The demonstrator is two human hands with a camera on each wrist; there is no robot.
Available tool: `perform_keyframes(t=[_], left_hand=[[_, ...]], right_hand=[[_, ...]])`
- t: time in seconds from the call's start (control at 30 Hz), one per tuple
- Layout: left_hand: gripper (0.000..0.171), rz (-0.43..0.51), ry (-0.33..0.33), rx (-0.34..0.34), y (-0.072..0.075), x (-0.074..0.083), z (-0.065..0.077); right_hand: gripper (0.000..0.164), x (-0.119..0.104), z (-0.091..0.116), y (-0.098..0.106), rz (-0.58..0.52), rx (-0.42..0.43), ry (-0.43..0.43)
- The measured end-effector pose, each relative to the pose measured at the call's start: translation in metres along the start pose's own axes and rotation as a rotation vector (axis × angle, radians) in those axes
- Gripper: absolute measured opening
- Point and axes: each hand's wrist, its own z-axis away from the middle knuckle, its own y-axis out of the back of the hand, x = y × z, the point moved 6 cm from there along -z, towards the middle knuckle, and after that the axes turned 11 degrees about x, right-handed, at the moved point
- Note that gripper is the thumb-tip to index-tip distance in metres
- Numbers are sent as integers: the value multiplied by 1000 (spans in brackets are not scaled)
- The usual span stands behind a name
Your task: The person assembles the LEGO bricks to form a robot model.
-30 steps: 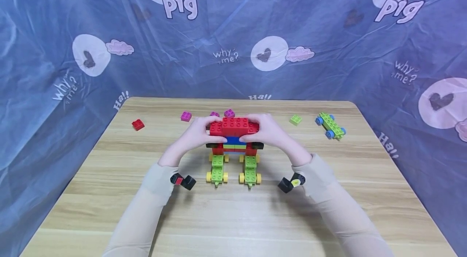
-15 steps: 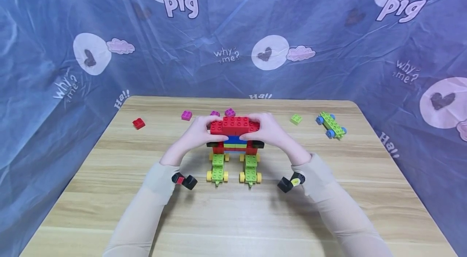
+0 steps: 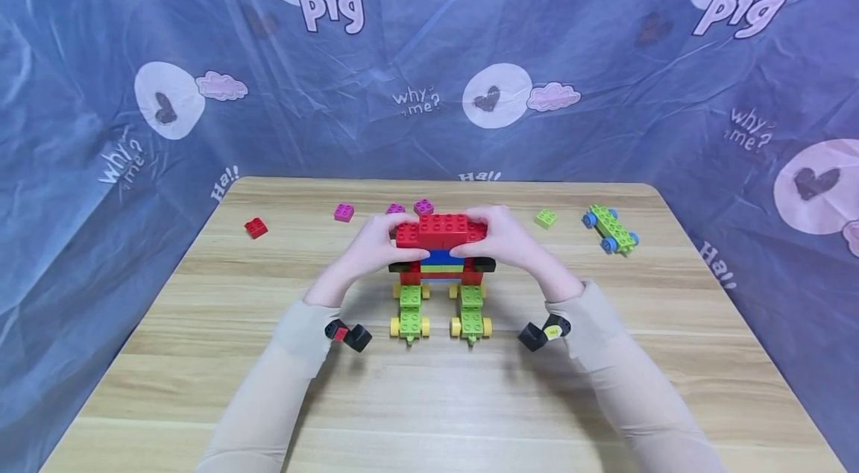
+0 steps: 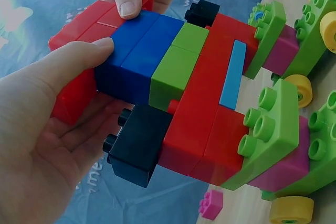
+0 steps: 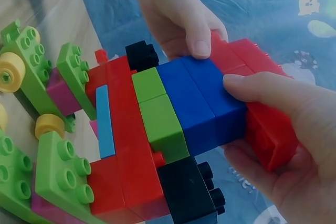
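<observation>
A tall toy-brick model [image 3: 441,242] stands in the middle of the table in the head view. It has red bricks on top, then blue and green layers, red bricks below and black bricks jutting out at both sides. Its feet are two green wheeled bases [image 3: 411,322] with yellow wheels. My left hand [image 3: 376,245] grips the upper left side, thumb at a blue brick [image 4: 136,43] and fingers behind. From the other side my right hand [image 3: 505,238] holds it likewise, its thumb on the blue brick [image 5: 210,95] beneath the red top. The fingers behind are partly hidden.
Loose bricks lie towards the table's far side: a red one [image 3: 256,227] at left, pink ones [image 3: 344,212] behind the model, a lime green one [image 3: 546,218] at right. Beside that is a green wheeled base [image 3: 610,229] with blue wheels. A patterned blue cloth [image 3: 429,137] hangs behind.
Both hands and the brick model have shifted slightly to the right over the last half second. Both grips look the same, and the loose bricks stay put.
</observation>
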Motion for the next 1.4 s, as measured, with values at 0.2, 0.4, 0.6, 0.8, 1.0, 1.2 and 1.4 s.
perform_keyframes(t=[0.2, 0.4, 0.6, 0.8, 1.0, 1.2, 1.4], left_hand=[[48, 26, 27, -17, -11, 5, -3], [50, 26, 17, -41, -22, 10, -9], [52, 23, 37, -51, -32, 12, -12], [52, 29, 18, -54, -42, 17, -17], [52, 29, 24, -55, -48, 21, -19], [51, 24, 4, -59, -53, 22, -20], [50, 27, -1, -58, -55, 22, -20]], right_hand=[[43, 4, 5, 10, 10, -1, -3], [47, 9, 10, 23, 45, 26, -20], [49, 18, 13, 31, 52, 20, -61], [51, 25, 19, 40, 56, 16, -100], [50, 24, 22, 46, 62, 19, -100], [50, 28, 25, 49, 50, 16, -116], [53, 31, 26, 50, 44, 14, -120]])
